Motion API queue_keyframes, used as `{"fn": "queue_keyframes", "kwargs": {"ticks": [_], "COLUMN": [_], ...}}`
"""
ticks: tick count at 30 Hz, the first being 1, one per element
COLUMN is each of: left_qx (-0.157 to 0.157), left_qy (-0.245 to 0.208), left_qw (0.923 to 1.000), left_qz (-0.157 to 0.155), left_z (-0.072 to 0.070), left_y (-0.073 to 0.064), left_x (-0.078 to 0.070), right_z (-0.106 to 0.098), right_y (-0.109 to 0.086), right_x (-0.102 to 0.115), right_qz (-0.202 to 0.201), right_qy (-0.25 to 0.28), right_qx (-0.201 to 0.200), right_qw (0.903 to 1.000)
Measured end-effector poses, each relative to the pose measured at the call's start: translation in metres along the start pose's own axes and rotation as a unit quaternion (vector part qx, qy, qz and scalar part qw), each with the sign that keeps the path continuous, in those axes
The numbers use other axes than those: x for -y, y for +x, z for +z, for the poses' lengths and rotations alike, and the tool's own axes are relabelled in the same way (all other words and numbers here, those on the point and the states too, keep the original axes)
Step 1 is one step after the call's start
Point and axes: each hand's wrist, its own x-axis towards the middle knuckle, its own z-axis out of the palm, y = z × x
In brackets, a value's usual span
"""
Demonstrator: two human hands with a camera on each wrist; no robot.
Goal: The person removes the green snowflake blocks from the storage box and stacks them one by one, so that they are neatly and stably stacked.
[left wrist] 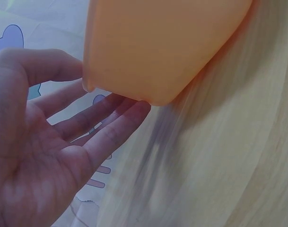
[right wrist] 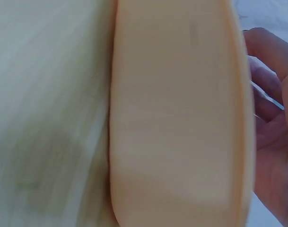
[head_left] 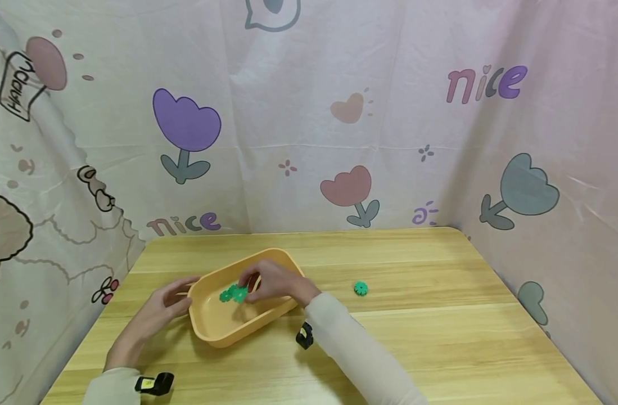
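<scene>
While the left hand [head_left: 159, 309] steadies one end of the tray [head_left: 238, 336], fingers fairly straight and laid against it rather than wrapped round, here's the right hand [head_left: 273, 279] reaching over the rim and down inside! Its fingers are bent, right at the cluster of green pieces [head_left: 228, 295] on the tray's floor, and whether they pinch one or merely touch it, I cannot tell. Off to the right on the tabletop [head_left: 440, 326], well apart from the tray, sits a lone piece [head_left: 361, 288], with neither hand on it. So the step in hand looks like handling the pieces inside the tray, though setting down or picking up is anyone's call from this moment. If it's a pick, the next move wants a clean pinch on one piece and a lift clear of the rim; if it's a drop, a simple release, with the lone piece then the obvious one left to reach. And the sightlines are tough: the right hand covers part of the cluster, so no sure count, and the pieces blur into one green patch. Both wrist views give us mostly outer wall, the right one hiding the fingertips entirely behind it.
</scene>
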Motion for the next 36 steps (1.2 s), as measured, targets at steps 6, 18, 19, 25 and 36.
{"fn": "queue_keyframes", "kwargs": {"ticks": [6,18,19,25,36], "left_qx": [0.0,0.001,0.001,0.003,0.01], "left_qy": [0.0,0.001,0.001,0.003,0.011], "left_qw": [1.0,1.0,1.0,0.9999,0.9997], "left_qz": [0.001,0.004,0.004,0.015,0.021], "left_z": [-0.001,0.0,-0.001,-0.001,-0.002], "left_y": [-0.001,-0.001,-0.001,0.0,0.001], "left_x": [-0.001,0.001,0.001,0.003,0.005], "right_z": [-0.012,-0.036,-0.037,-0.047,-0.068], "right_y": [-0.013,-0.046,-0.049,-0.07,-0.111], "right_x": [0.0,-0.006,-0.007,-0.015,-0.026], "right_qz": [-0.005,0.019,0.023,0.023,0.067], "right_qy": [0.028,0.055,0.06,0.067,0.082], "right_qx": [-0.023,-0.07,-0.075,-0.104,-0.16], "right_qw": [0.9993,0.9958,0.9951,0.992,0.9815]}}
